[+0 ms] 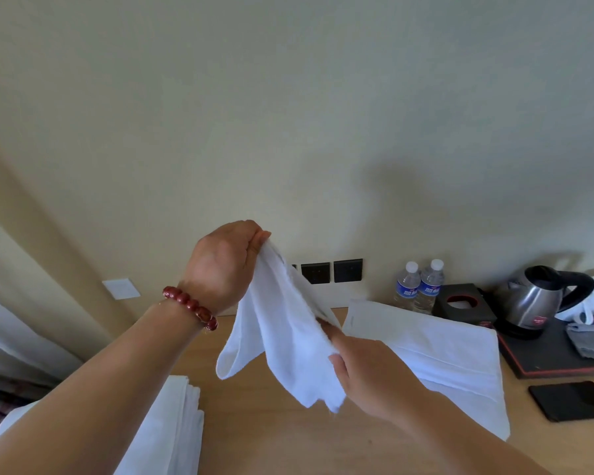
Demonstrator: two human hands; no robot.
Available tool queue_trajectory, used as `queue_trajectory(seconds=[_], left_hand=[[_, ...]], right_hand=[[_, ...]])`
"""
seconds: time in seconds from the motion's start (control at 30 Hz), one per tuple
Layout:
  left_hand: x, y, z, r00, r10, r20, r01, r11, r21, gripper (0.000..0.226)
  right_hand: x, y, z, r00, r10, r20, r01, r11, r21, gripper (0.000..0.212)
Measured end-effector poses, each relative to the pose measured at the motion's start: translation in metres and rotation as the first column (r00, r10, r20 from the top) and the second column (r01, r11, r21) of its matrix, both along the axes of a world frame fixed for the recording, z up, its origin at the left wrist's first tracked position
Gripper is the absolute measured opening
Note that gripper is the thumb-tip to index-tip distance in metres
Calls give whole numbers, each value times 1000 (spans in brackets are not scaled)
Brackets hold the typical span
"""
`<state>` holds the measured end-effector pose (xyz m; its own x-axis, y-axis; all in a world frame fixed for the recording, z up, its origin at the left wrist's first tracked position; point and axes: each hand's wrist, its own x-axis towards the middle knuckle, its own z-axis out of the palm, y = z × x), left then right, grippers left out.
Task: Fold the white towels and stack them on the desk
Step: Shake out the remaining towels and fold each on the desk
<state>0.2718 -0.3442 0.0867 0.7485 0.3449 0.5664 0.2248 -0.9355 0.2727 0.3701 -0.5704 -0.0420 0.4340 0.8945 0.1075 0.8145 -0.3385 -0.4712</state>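
Nearest, at the lower left, lies a stack (172, 430) of folded white towels on the desk (275, 437). Above the desk both hands hold a small towel (282, 323) in the air; its long axis runs slanted, from upper left down to lower right. The right hand (367, 375) pinches its lower edge, palm turned down. The left hand (223, 262), raised higher with bent wrist, pinches the top corner. Farther right, a flat towel (443, 354) lies spread on the desk.
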Motion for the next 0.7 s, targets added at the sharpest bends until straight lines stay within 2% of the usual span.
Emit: queue_trajectory(seconds=[0.1, 0.17, 0.27, 0.47, 0.6, 0.7], left_hand=[[1, -5, 9, 999, -31, 25, 29, 998, 57, 41], [1, -7, 13, 998, -38, 54, 34, 997, 71, 42], [1, -8, 22, 993, -30, 112, 24, 998, 50, 35], [4, -13, 43, 988, -75, 132, 64, 994, 83, 36], [4, -17, 56, 982, -84, 171, 67, 993, 102, 35], [4, -20, 62, 980, -83, 179, 63, 992, 111, 36]], right_hand=[[4, 2, -3, 990, -139, -4, 139, 990, 33, 11], [5, 3, -7, 990, -129, 62, 129, 992, 14, 22], [7, 2, -19, 997, -55, 57, 53, 998, 41, 27], [3, 14, -29, 988, -22, 151, -3, 986, 167, 26], [3, 18, -28, 994, 107, 38, -109, 993, 42, 36], [1, 22, -36, 975, 204, 88, -197, 977, -86, 45]])
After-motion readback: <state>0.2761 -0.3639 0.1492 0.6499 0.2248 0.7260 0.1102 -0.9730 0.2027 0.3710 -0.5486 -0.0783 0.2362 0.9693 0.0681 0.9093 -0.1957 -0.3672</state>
